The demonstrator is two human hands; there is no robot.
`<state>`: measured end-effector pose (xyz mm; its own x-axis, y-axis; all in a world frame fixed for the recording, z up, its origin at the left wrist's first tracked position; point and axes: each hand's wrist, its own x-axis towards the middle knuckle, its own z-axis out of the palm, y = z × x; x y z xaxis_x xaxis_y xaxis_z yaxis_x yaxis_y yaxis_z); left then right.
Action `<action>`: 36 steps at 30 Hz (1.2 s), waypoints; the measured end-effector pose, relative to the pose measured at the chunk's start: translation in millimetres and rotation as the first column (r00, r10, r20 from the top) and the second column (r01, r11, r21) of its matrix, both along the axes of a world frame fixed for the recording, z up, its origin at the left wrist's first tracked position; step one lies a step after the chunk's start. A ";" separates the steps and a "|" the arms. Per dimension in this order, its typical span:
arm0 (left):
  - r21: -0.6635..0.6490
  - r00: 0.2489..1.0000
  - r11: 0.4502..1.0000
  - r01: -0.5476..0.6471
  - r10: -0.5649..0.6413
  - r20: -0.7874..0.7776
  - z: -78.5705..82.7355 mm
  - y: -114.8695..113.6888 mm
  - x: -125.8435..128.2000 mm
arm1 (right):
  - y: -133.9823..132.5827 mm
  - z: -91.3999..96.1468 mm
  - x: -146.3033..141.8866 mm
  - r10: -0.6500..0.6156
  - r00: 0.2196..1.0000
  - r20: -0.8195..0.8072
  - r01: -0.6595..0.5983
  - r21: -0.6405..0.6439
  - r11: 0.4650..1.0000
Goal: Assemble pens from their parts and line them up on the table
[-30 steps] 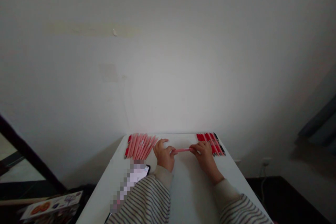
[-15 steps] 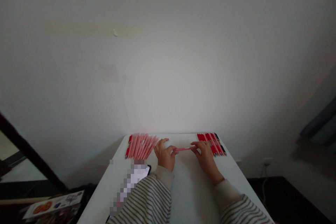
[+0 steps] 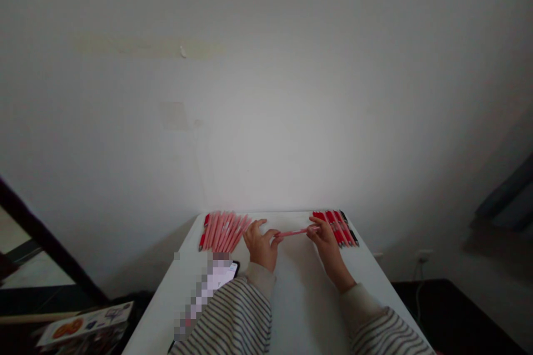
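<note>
Above the white table (image 3: pixel 300 310) a slim pink pen (image 3: pixel 292 232) is stretched level between my two hands. My left hand (image 3: pixel 263 247) pinches its left end between thumb and forefinger. The right end sits in the fingertips of my right hand (image 3: pixel 326 241). Close by my left hand lies a fanned pile of pink pens (image 3: pixel 222 231), with red ones at its left edge. Beyond my right hand is a row of red, pink and black pens (image 3: pixel 339 224), partly covered by that hand.
A phone (image 3: pixel 219 280) with a lit, blurred screen lies at the table's left, partly under my left sleeve. The pale wall (image 3: pixel 266 94) rises directly behind the table. Printed papers (image 3: pixel 85 324) lie low on the left; a cable (image 3: pixel 420 288) hangs from a wall socket at right.
My right hand has shifted slightly along the pen toward its right end and changed its finger position, baring more of the pen. My left hand stays nearly still.
</note>
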<state>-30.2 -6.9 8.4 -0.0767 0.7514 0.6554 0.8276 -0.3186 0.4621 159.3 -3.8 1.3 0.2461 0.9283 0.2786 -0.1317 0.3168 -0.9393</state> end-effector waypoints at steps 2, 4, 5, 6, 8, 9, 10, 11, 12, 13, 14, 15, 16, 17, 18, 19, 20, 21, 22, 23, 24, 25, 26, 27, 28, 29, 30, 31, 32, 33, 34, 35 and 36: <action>-0.007 1.000 1.000 0.010 -0.010 0.010 2.3 -1.4 1.6 | -1.9 1.1 -1.8 0.066 0.988 -0.139 -0.075 -0.059 0.995; -0.022 1.000 1.000 0.020 -0.020 0.022 5.7 -4.2 4.7 | -3.8 3.1 -3.6 0.083 0.958 -0.274 -0.115 -0.100 0.988; -0.040 0.999 0.999 0.026 -0.026 0.025 7.6 -6.3 6.8 | -4.7 4.2 -4.3 0.089 0.939 -0.331 -0.133 -0.112 0.985; -0.067 0.999 0.997 0.035 -0.033 0.030 9.6 -8.8 9.1 | -5.3 5.3 -4.8 0.096 0.920 -0.380 -0.151 -0.117 0.982; -0.128 0.997 0.989 0.073 -0.071 0.023 13.2 -14.3 14.1 | -6.2 6.8 -5.0 0.132 0.885 -0.447 -0.197 -0.102 0.975; -0.158 0.996 0.983 0.091 -0.089 0.017 14.7 -17.1 16.4 | -6.4 7.2 -4.8 0.157 0.872 -0.464 -0.222 -0.087 0.971; -0.185 0.994 0.977 0.106 -0.106 0.010 15.7 -19.6 18.5 | -6.5 7.3 -4.3 0.182 0.862 -0.473 -0.243 -0.070 0.968; -0.206 0.993 0.971 0.118 -0.120 0.002 16.4 -21.8 20.2 | -6.5 7.3 -3.6 0.202 0.855 -0.478 -0.258 -0.052 0.965; -0.224 0.991 0.966 0.128 -0.133 -0.008 16.6 -23.6 21.5 | -6.3 7.2 -2.7 0.215 0.849 -0.483 -0.265 -0.037 0.964; -0.240 0.990 0.961 0.135 -0.143 -0.018 16.5 -24.9 22.2 | -6.1 7.1 -1.6 0.220 0.845 -0.488 -0.264 -0.023 0.964; -0.255 0.988 0.957 0.138 -0.150 -0.029 16.1 -25.6 22.6 | -5.8 7.2 -0.4 0.219 0.843 -0.492 -0.257 -0.011 0.966; -0.269 0.988 0.954 0.135 -0.151 -0.040 15.4 -25.9 22.5 | -5.4 7.4 1.0 0.216 0.842 -0.493 -0.248 0.002 0.969; -0.285 0.987 0.950 0.130 -0.151 -0.053 14.6 -25.7 22.1 | -4.9 7.9 2.6 0.215 0.844 -0.492 -0.240 0.013 0.971; -0.305 0.986 0.944 0.125 -0.152 -0.069 13.6 -25.2 21.4 | -4.5 8.6 4.1 0.216 0.845 -0.489 -0.236 0.022 0.972; -0.330 0.984 0.936 0.122 -0.158 -0.085 12.6 -24.6 20.6 | -4.1 9.6 5.7 0.218 0.844 -0.491 -0.234 0.029 0.972; -0.362 0.980 0.924 0.124 -0.172 -0.103 11.5 -23.8 19.7 | -4.0 10.9 7.0 0.220 0.840 -0.497 -0.234 0.034 0.972; -0.402 0.973 0.906 0.134 -0.198 -0.123 10.4 -23.1 18.9 | -4.1 12.4 8.2 0.223 0.836 -0.502 -0.236 0.039 0.971; -0.449 0.962 0.881 0.149 -0.234 -0.140 9.4 -22.4 18.2 | -4.5 14.2 9.1 0.231 0.834 -0.500 -0.242 0.045 0.969; -0.497 0.949 0.851 0.168 -0.277 -0.153 8.4 -21.9 17.5 | -5.3 16.0 9.8 0.243 0.837 -0.491 -0.250 0.053 0.967; -0.540 0.934 0.821 0.185 -0.318 -0.164 7.6 -21.6 16.9 | -6.3 18.0 10.2 0.255 0.842 -0.475 -0.257 0.062 0.964; -0.572 0.919 0.796 0.198 -0.354 -0.174 6.9 -21.6 16.3 | -7.4 19.9 10.4 0.265 0.849 -0.457 -0.263 0.069 0.962; -0.592 0.907 0.778 0.208 -0.381 -0.182 6.3 -21.7 15.8 | -8.5 21.7 10.4 0.273 0.857 -0.437 -0.268 0.074 0.961; -0.601 0.899 0.770 0.212 -0.395 -0.189 6.0 -22.0 15.3 | -9.3 23.3 10.4 0.275 0.866 -0.416 -0.269 0.075 0.960; -0.602 0.894 0.769 0.214 -0.403 -0.196 6.0 -22.4 14.8 | -9.9 24.5 10.3 0.276 0.876 -0.394 -0.270 0.071 0.960; -0.602 0.892 0.770 0.211 -0.404 -0.204 6.1 -22.7 14.5 | -10.1 25.3 10.4 0.272 0.885 -0.377 -0.268 0.066 0.961; -0.603 0.891 0.770 0.207 -0.403 -0.208 6.3 -23.1 14.2 | -9.8 25.5 10.6 0.265 0.892 -0.366 -0.263 0.059 0.963; -0.605 0.891 0.770 0.204 -0.402 -0.211 6.6 -23.3 14.1 | -9.1 25.3 10.9 0.258 0.894 -0.366 -0.257 0.054 0.965; -0.607 0.891 0.769 0.202 -0.401 -0.211 6.8 -23.4 14.2 | -8.2 24.5 11.4 0.251 0.890 -0.381 -0.250 0.053 0.967; -0.607 0.892 0.769 0.203 -0.400 -0.209 6.9 -23.4 14.3 | -7.0 23.4 12.0 0.248 0.880 -0.405 -0.247 0.054 0.967; -0.604 0.894 0.770 0.205 -0.399 -0.205 6.8 -23.3 14.4 | -5.8 22.2 12.6 0.246 0.868 -0.432 -0.246 0.058 0.968; -0.600 0.895 0.773 0.208 -0.397 -0.202 6.5 -23.1 14.6 | -4.7 20.9 13.2 0.248 0.858 -0.449 -0.246 0.062 0.967; -0.596 0.896 0.775 0.211 -0.397 -0.200 6.0 -22.8 14.6 | -3.9 19.9 13.7 0.248 0.857 -0.452 -0.244 0.068 0.967; -0.593 0.896 0.777 0.212 -0.397 -0.199 5.5 -22.5 14.6 | -3.5 19.2 14.1 0.249 0.864 -0.439 -0.241 0.073 0.968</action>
<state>-15.6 -29.4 13.8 0.3464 0.9346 0.0812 0.8540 -0.3500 0.3849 173.4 -7.3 20.6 0.1120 0.9713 0.2098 -0.6059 0.2340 -0.7603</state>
